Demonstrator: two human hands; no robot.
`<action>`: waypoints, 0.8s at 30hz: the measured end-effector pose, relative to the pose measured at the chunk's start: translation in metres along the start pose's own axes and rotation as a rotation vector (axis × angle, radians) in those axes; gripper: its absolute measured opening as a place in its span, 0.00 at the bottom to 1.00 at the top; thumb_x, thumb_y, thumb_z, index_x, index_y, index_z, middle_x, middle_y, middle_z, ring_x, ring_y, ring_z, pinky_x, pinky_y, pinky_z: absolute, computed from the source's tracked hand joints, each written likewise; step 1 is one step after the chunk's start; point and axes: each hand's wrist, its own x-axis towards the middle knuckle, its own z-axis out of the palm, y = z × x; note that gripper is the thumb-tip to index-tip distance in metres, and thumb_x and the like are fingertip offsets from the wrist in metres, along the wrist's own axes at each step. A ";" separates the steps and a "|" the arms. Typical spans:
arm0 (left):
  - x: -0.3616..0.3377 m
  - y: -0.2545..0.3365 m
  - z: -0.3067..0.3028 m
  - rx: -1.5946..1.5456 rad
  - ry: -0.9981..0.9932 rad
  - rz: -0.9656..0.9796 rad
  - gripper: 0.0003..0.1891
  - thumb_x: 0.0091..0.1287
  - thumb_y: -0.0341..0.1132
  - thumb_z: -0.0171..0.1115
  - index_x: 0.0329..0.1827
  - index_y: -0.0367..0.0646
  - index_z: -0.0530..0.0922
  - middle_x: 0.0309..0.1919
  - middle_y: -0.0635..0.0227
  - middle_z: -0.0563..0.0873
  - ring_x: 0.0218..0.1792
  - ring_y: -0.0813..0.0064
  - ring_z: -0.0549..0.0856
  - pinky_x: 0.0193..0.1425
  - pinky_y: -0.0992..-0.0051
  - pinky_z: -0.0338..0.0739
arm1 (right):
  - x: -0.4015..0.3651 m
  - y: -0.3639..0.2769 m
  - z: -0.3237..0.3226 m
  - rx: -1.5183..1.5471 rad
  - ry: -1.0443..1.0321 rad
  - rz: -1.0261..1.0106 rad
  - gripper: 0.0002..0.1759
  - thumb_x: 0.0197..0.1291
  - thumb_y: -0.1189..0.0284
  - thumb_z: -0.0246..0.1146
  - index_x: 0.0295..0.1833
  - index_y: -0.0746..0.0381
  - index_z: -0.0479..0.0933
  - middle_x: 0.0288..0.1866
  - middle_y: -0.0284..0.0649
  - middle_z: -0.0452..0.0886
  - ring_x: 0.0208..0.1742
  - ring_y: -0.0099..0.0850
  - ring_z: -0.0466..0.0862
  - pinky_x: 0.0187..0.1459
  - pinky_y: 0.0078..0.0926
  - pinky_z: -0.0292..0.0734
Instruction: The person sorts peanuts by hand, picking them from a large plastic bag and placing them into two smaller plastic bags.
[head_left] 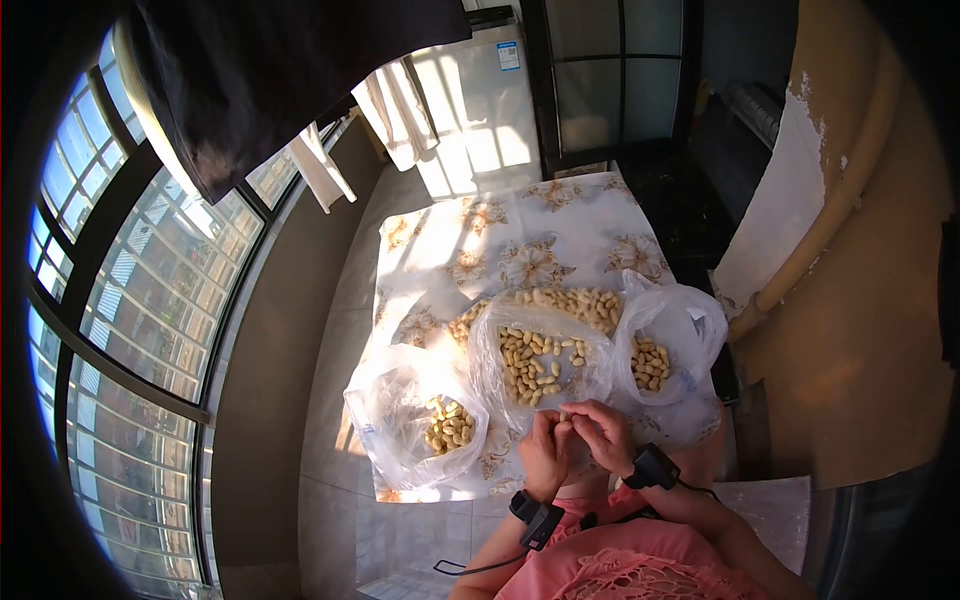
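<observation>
My left hand (545,455) and my right hand (602,436) meet at the near edge of the table, fingertips pinched together around something small, perhaps a peanut, too hidden to name surely. Just beyond them lies an open clear plastic bag (483,352) with peanuts (525,372) spread inside. To the left, another clear bag (375,410) holds a small heap of peanuts (449,426). A third bag (706,322) on the right has peanuts (650,364) at its bottom. More peanuts (590,303) are heaped behind the middle bag.
A flowered cloth covers the table (590,215). Barred windows (160,290) run along the left, with dark cloth (290,70) hanging above. A pale cabinet (480,120) stands at the back. On the right, a pipe (840,220) runs along the wall.
</observation>
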 end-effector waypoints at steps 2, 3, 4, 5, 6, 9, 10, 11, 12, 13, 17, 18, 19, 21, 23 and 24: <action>0.000 0.000 0.000 -0.004 0.005 0.008 0.09 0.74 0.37 0.63 0.42 0.41 0.76 0.24 0.59 0.82 0.22 0.60 0.82 0.29 0.67 0.74 | 0.001 -0.001 0.000 0.000 -0.005 -0.009 0.13 0.72 0.77 0.57 0.57 0.65 0.81 0.43 0.39 0.84 0.43 0.27 0.84 0.47 0.25 0.78; 0.000 0.000 0.000 -0.007 0.002 0.001 0.09 0.74 0.38 0.63 0.41 0.41 0.77 0.24 0.59 0.82 0.22 0.59 0.82 0.29 0.67 0.74 | 0.001 -0.001 -0.001 0.000 -0.009 -0.017 0.13 0.72 0.77 0.58 0.57 0.66 0.81 0.43 0.39 0.84 0.44 0.27 0.84 0.47 0.24 0.78; 0.000 0.000 0.000 -0.009 0.000 -0.006 0.10 0.74 0.39 0.63 0.40 0.41 0.77 0.23 0.58 0.82 0.22 0.59 0.82 0.29 0.67 0.74 | 0.000 0.001 0.000 0.000 -0.009 -0.017 0.13 0.72 0.77 0.58 0.57 0.66 0.81 0.43 0.39 0.84 0.44 0.27 0.84 0.47 0.24 0.78; 0.000 0.000 0.000 -0.009 0.000 -0.006 0.10 0.74 0.39 0.63 0.40 0.41 0.77 0.23 0.58 0.82 0.22 0.59 0.82 0.29 0.67 0.74 | -0.002 0.004 0.001 0.027 0.003 0.013 0.12 0.71 0.77 0.59 0.57 0.65 0.81 0.43 0.40 0.85 0.44 0.27 0.84 0.47 0.24 0.78; 0.000 0.000 0.000 0.004 -0.005 0.001 0.11 0.74 0.39 0.62 0.40 0.41 0.77 0.23 0.58 0.81 0.22 0.59 0.82 0.29 0.67 0.75 | -0.003 0.006 0.001 0.055 0.016 0.043 0.11 0.71 0.76 0.60 0.56 0.64 0.81 0.44 0.40 0.86 0.43 0.27 0.85 0.46 0.24 0.79; 0.000 -0.001 -0.001 0.021 -0.012 0.019 0.11 0.75 0.40 0.61 0.39 0.41 0.77 0.22 0.57 0.81 0.22 0.58 0.82 0.29 0.66 0.74 | -0.004 0.008 0.001 0.056 0.024 0.098 0.10 0.70 0.75 0.63 0.54 0.64 0.80 0.43 0.40 0.86 0.43 0.26 0.85 0.46 0.23 0.79; 0.001 -0.001 -0.001 0.025 -0.016 0.030 0.11 0.76 0.40 0.60 0.39 0.41 0.77 0.22 0.57 0.81 0.22 0.57 0.82 0.29 0.66 0.74 | -0.004 0.008 0.002 0.056 0.024 0.098 0.10 0.70 0.75 0.63 0.54 0.64 0.80 0.43 0.40 0.86 0.43 0.26 0.85 0.46 0.23 0.79; 0.001 -0.001 -0.001 0.024 -0.015 0.030 0.11 0.76 0.40 0.60 0.39 0.41 0.77 0.22 0.57 0.81 0.22 0.57 0.82 0.29 0.66 0.74 | -0.004 0.008 0.002 0.058 0.031 0.090 0.09 0.70 0.75 0.63 0.53 0.65 0.80 0.42 0.40 0.86 0.42 0.26 0.85 0.45 0.23 0.79; 0.001 0.000 -0.001 0.029 -0.014 0.039 0.11 0.76 0.40 0.60 0.39 0.41 0.77 0.22 0.57 0.81 0.22 0.57 0.82 0.29 0.65 0.74 | -0.004 0.008 0.002 0.060 0.037 0.082 0.09 0.70 0.74 0.64 0.52 0.65 0.79 0.42 0.40 0.86 0.41 0.26 0.85 0.45 0.23 0.79; 0.001 0.001 -0.002 0.033 -0.013 0.048 0.11 0.77 0.40 0.59 0.40 0.41 0.77 0.22 0.56 0.81 0.22 0.56 0.82 0.29 0.65 0.74 | -0.004 0.009 0.003 0.059 0.036 0.081 0.09 0.70 0.74 0.64 0.52 0.65 0.79 0.42 0.40 0.86 0.41 0.26 0.85 0.45 0.23 0.79; 0.002 0.005 -0.004 0.042 -0.058 -0.013 0.10 0.76 0.41 0.58 0.44 0.42 0.77 0.27 0.55 0.85 0.28 0.49 0.85 0.30 0.60 0.77 | -0.004 0.010 0.004 0.048 0.073 0.080 0.08 0.70 0.74 0.64 0.50 0.65 0.78 0.40 0.40 0.85 0.39 0.26 0.85 0.42 0.24 0.79; 0.002 0.006 -0.004 0.035 -0.046 -0.009 0.10 0.77 0.40 0.58 0.44 0.42 0.77 0.27 0.55 0.85 0.28 0.50 0.85 0.30 0.60 0.77 | -0.004 0.009 0.004 0.038 0.078 0.084 0.08 0.70 0.73 0.64 0.50 0.65 0.77 0.40 0.40 0.85 0.39 0.26 0.85 0.41 0.24 0.79; 0.002 0.006 -0.004 0.028 -0.034 -0.005 0.10 0.77 0.40 0.58 0.45 0.42 0.77 0.28 0.55 0.85 0.27 0.51 0.86 0.31 0.60 0.77 | -0.004 0.009 0.004 0.038 0.078 0.083 0.08 0.70 0.73 0.64 0.50 0.65 0.77 0.40 0.40 0.85 0.39 0.26 0.85 0.41 0.24 0.79; 0.002 0.005 -0.003 0.011 -0.027 -0.001 0.10 0.76 0.39 0.58 0.46 0.41 0.77 0.29 0.55 0.86 0.28 0.51 0.86 0.31 0.60 0.78 | -0.003 0.008 0.004 0.024 0.082 0.085 0.08 0.70 0.73 0.64 0.49 0.65 0.77 0.39 0.40 0.85 0.39 0.26 0.85 0.41 0.24 0.79; 0.002 0.005 -0.003 -0.005 -0.020 0.004 0.09 0.75 0.38 0.59 0.47 0.41 0.77 0.30 0.55 0.86 0.29 0.51 0.86 0.32 0.60 0.78 | -0.003 0.009 0.004 0.034 0.083 0.095 0.08 0.70 0.73 0.65 0.49 0.65 0.77 0.39 0.40 0.85 0.39 0.26 0.85 0.41 0.24 0.79; 0.002 0.005 -0.003 -0.021 -0.023 0.004 0.08 0.72 0.34 0.59 0.48 0.40 0.77 0.32 0.54 0.85 0.30 0.51 0.86 0.33 0.60 0.78 | -0.003 0.009 0.005 0.044 0.085 0.107 0.08 0.70 0.73 0.65 0.49 0.65 0.77 0.39 0.40 0.85 0.39 0.25 0.85 0.41 0.24 0.79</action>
